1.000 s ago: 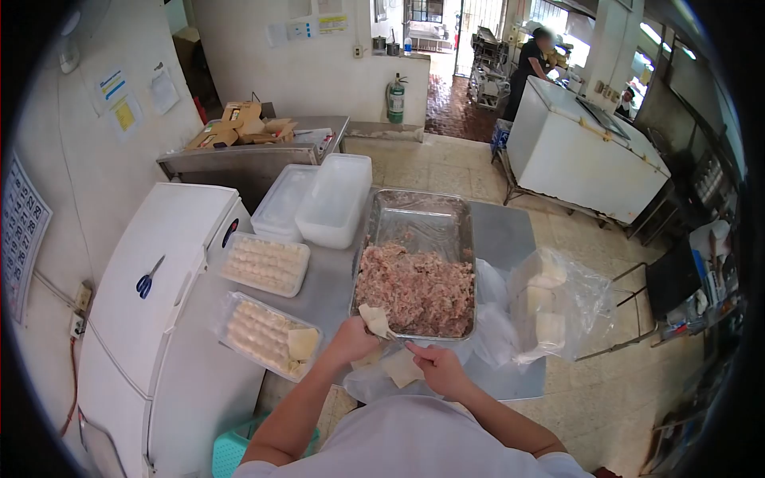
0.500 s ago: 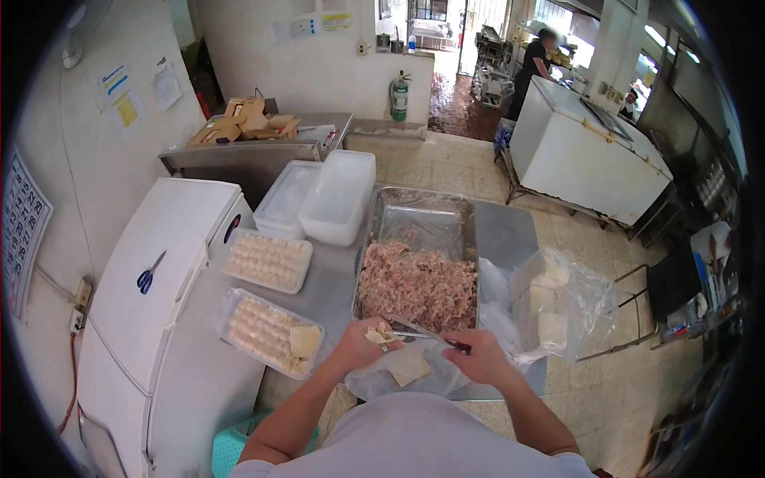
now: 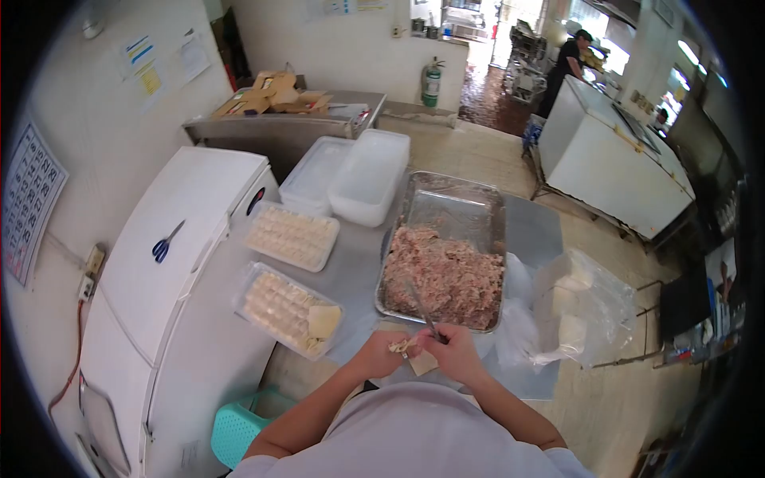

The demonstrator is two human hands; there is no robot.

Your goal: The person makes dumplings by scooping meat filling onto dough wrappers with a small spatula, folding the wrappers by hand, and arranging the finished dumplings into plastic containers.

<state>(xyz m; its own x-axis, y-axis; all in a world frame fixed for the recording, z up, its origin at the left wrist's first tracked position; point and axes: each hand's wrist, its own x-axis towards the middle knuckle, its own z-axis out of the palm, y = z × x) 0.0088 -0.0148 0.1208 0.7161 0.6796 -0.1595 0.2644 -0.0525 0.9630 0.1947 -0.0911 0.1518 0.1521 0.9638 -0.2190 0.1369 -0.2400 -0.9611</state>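
My left hand (image 3: 379, 355) is closed around a small piece of filled dough (image 3: 401, 346) just below the metal tray (image 3: 499, 215). Touching that piece from the right, my right hand (image 3: 453, 350) grips a knife-like metal utensil (image 3: 422, 304), its blade pointing up toward the tray. Minced meat (image 3: 443, 275) fills the tray's nearer part. Under my hands lie flat dough wrappers (image 3: 423, 362), partly covered. To the left, two plastic containers hold rows of filled dumplings (image 3: 292, 235), and a square wrapper (image 3: 324, 321) rests on the nearer one.
Empty plastic tubs (image 3: 370, 177) stand behind the dumplings. A clear bag with white blocks (image 3: 570, 311) lies at the right. Scissors (image 3: 167, 243) rest on a white fridge (image 3: 191, 191) at the left. Farther back, a person (image 3: 567, 68) stands by a chest freezer (image 3: 610, 151).
The view has shifted, so the scene sits further right. My hands have come together at the dough piece, and the utensil has turned from pointing left to pointing up over the meat.
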